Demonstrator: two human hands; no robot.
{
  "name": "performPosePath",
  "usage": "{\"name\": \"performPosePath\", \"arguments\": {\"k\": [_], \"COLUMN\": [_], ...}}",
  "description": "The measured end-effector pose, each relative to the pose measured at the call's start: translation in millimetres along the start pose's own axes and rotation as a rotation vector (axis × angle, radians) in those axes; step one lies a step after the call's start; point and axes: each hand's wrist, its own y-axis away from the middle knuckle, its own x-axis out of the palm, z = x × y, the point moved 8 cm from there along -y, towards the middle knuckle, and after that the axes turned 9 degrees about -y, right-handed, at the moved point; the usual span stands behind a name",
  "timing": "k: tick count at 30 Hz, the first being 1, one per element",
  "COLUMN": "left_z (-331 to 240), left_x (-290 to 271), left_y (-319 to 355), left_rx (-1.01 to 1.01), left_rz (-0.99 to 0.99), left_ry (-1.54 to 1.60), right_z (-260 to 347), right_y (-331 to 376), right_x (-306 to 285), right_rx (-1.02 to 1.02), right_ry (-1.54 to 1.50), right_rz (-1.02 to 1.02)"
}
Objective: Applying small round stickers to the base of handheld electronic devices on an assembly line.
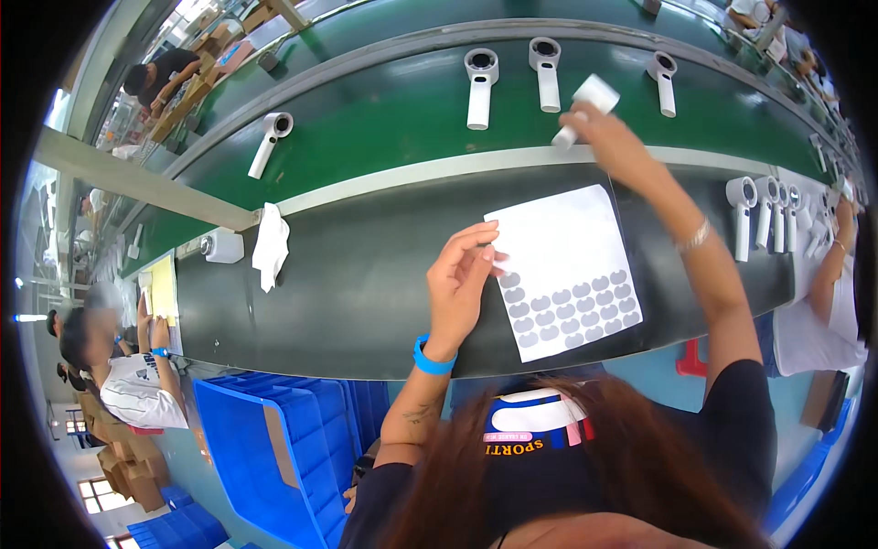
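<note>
My right hand (611,139) is closed around a white handheld fan (596,93) above the green conveyor; motion blurs both. In front of me, a white sheet of grey oval stickers (560,229) lies on the dark worktop, its remaining stickers in rows toward the near end. At the sheet's left edge, my left hand (460,279) has thumb and fingertips pinched together. Whatever sits between those fingertips is too small to make out. Beyond the sheet, a white handheld fan (479,90) and another fan (546,75) rest on the conveyor, with a third fan (664,84) farther right.
Several white fans (743,220) cluster at the worktop's right end, near another person's arm (828,261). Leftward are a crumpled white cloth (271,247), a white box-shaped object (222,246) and a lone fan (271,146). Blue crates (265,457) stand below the worktop's left side.
</note>
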Motion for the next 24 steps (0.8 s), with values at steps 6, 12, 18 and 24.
{"name": "performPosePath", "arguments": {"k": [6,12,18,24], "left_z": [28.5,65.3,86.5,-7.2], "left_x": [-26.2,-18.7,-44.6,-72.5], "left_y": [-83.4,-205.0,-228.1,-173.1], "left_rx": [0.183,0.261,0.050,0.392], "left_rz": [-0.073,-0.195,-0.325,-0.339], "left_ry": [-0.716,-1.300,-0.921,-0.181], "right_z": [-117.3,-84.4,-78.9,-25.2], "right_y": [-44.2,-79.1,-90.4,18.6], "right_x": [5.5,24.1,70.8,3.8], "right_rx": [0.126,0.312,0.645,0.266], "right_ry": [0.296,0.047,-0.317,-0.462], "right_rz": [0.100,-0.244,-0.178,-0.498]}}
